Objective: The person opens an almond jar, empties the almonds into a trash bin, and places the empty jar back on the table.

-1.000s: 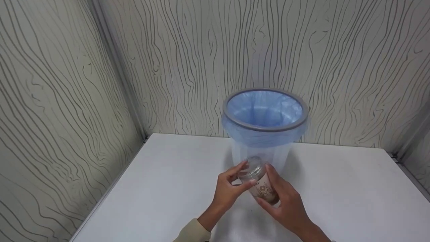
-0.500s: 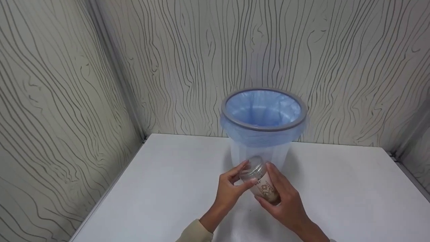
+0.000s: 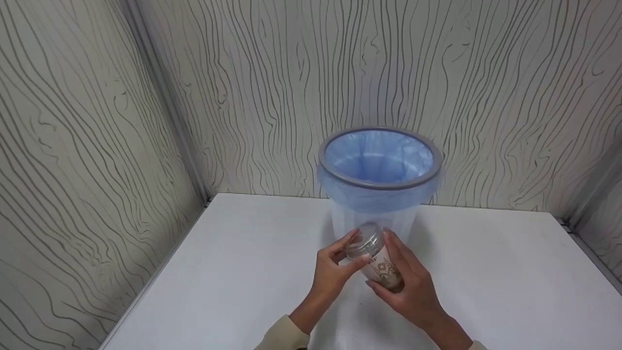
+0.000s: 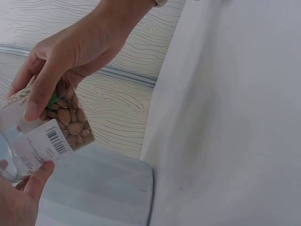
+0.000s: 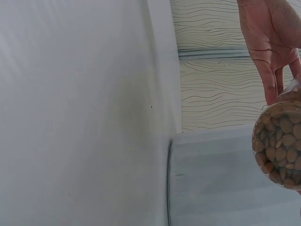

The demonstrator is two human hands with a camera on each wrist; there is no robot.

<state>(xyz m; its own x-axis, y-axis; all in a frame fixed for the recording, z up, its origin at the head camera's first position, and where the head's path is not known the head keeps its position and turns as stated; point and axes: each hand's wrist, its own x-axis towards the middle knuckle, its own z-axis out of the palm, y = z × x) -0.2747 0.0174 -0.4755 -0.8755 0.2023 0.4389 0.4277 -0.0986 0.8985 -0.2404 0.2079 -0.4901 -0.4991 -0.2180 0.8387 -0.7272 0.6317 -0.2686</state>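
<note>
A clear plastic jar of almonds with a printed label is held tilted above the white table, just in front of the bin. My right hand wraps round the jar's body from the right. My left hand pinches its clear domed lid between thumb and fingers. In the left wrist view the jar shows its barcode and almonds, with the right hand curled over it and my left thumb below. The right wrist view looks at the jar's almond-filled bottom.
A pale bin with a grey rim and a blue liner stands on the table at the back wall, right behind the jar. Wood-grain walls close in the left, back and right. The table's left edge runs by the left wall.
Both hands and the jar have edged slightly up and toward the bin. The grips look the same, and the lid sits on the jar.
</note>
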